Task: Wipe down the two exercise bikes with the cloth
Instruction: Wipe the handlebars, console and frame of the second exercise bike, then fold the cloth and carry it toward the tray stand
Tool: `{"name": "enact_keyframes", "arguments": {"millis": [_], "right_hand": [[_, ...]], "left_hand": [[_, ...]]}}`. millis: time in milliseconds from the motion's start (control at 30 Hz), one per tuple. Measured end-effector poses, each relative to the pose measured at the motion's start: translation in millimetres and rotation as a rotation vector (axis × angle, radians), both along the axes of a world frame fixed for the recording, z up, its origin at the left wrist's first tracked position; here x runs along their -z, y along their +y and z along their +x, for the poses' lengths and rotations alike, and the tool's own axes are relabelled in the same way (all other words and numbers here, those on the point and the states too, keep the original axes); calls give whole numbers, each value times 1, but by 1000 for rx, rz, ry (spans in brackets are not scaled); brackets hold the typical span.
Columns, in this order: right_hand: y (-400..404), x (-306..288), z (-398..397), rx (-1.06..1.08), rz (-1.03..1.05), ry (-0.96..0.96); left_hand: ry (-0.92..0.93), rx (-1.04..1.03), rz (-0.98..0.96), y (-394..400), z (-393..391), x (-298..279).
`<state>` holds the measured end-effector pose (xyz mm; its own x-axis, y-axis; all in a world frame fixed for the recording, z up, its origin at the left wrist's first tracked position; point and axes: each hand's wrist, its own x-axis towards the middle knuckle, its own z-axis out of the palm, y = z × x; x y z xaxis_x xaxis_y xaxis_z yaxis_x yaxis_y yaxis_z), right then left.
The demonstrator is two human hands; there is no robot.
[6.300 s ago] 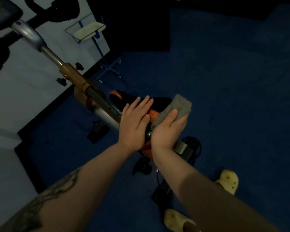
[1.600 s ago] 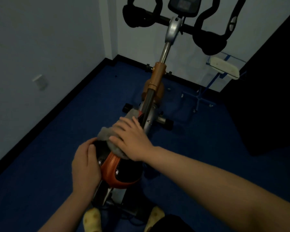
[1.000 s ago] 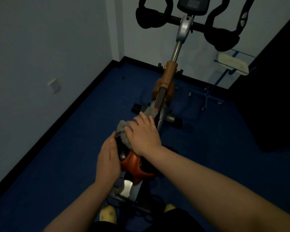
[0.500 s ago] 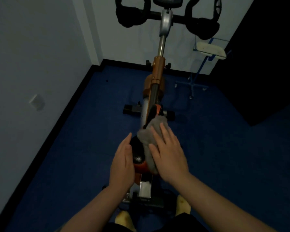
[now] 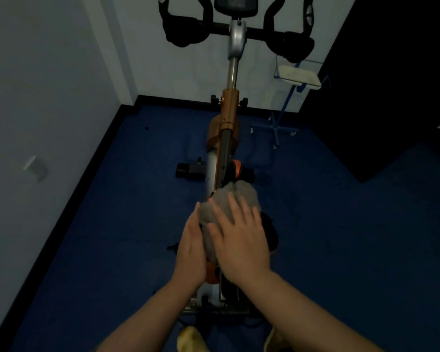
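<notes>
An exercise bike (image 5: 226, 138) with an orange and silver frame and black handlebars (image 5: 236, 29) stands in front of me, facing the far wall. A grey cloth (image 5: 235, 196) is draped over the black and orange saddle (image 5: 271, 232). My right hand (image 5: 240, 240) presses flat on the cloth with its fingers spread. Beside it, my left hand (image 5: 191, 252) rests with straight fingers against the saddle's left side. Most of the saddle is hidden under the cloth and my hands. Only one bike is in view.
White walls close in on the left and behind the bike. A blue stand (image 5: 285, 115) with a white tray (image 5: 300, 77) is at the back right, beside a dark panel (image 5: 391, 80). Blue carpet (image 5: 112, 224) covers the floor. My yellow shoes (image 5: 192, 339) show at the bottom.
My right hand has slid the cloth from the saddle's left part over to its top and right. My left hand stays against the saddle's left side. The view has shifted.
</notes>
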<state>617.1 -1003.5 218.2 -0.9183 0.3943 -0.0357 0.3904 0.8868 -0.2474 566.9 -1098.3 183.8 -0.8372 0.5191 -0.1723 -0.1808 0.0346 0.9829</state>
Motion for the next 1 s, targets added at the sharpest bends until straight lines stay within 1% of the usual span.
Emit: {"name": "enact_keyframes", "arguments": {"millis": [67, 133, 233, 300, 367, 433, 467, 500, 533, 567, 600, 633, 667, 733, 800, 900, 1000], "right_hand": [[-3, -1, -8, -82, 30, -12], [-1, 2, 4, -197, 44, 19], [24, 6, 30, -478, 72, 29], [51, 5, 37, -541, 60, 19], [72, 0, 44, -480, -22, 45], [82, -6, 47, -400, -101, 73], [84, -8, 47, -369, -133, 79], [84, -12, 46, -322, -215, 88], [84, -19, 45, -247, -373, 110], [86, -28, 46, -160, -585, 142], [90, -37, 48, -83, -800, 175], [96, -46, 53, -23, -973, 194], [103, -54, 61, 24, -1097, 199], [116, -65, 82, 77, -1285, 208], [130, -72, 106, 70, -1354, 216], [149, -81, 141, 36, -1385, 207], [167, -91, 174, 46, -1340, 187]], "left_hand": [[-160, 9, 84, -2, -3, -6], [-222, -7, 60, -9, -7, -11], [-212, 20, 29, -15, -5, -13], [-146, 58, -19, -14, 2, -17], [-59, 71, -83, -9, 7, -21], [110, 100, -221, -4, 11, -24], [213, 127, -320, -2, 13, -27], [319, 160, -404, 1, 15, -29], [400, 181, -434, 4, 17, -34], [425, 184, -394, 7, 19, -42], [404, 179, -325, 10, 21, -56], [372, 188, -248, 15, 22, -69], [356, 215, -190, 20, 23, -83], [393, 294, -145, 31, 29, -107], [438, 342, -121, 45, 41, -126], [489, 359, -114, 73, 66, -139], [520, 341, -119, 101, 94, -142]]}}
